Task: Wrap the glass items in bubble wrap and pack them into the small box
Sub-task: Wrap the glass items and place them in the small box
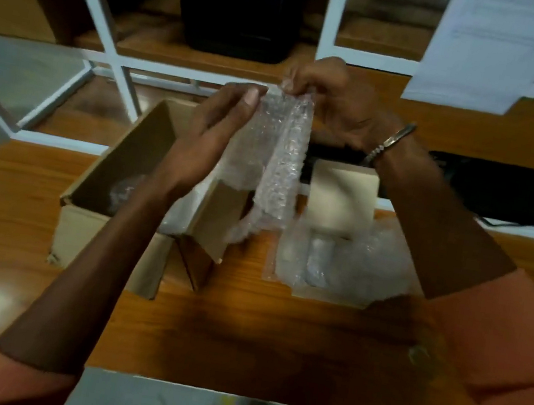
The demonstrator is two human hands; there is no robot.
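A sheet of bubble wrap [274,155] hangs upright above the table between my hands. My right hand [336,98] pinches its top edge. My left hand [213,132] lies flat against its left side with straight fingers. Below on the left stands an open cardboard box [81,230], flaps up, with a wrapped bundle [125,191] dimly visible inside. To the right, a glass item [317,262] lies on more bubble wrap [366,269] spread on the table. The view is blurred, so I cannot tell whether the held sheet encloses anything.
A small beige cardboard piece [342,199] stands behind the spread wrap. The wooden table [239,330] has bare room at the front. White frames [120,83] and a dark case [510,190] lie beyond the far edge. A white paper sheet [489,48] hangs at upper right.
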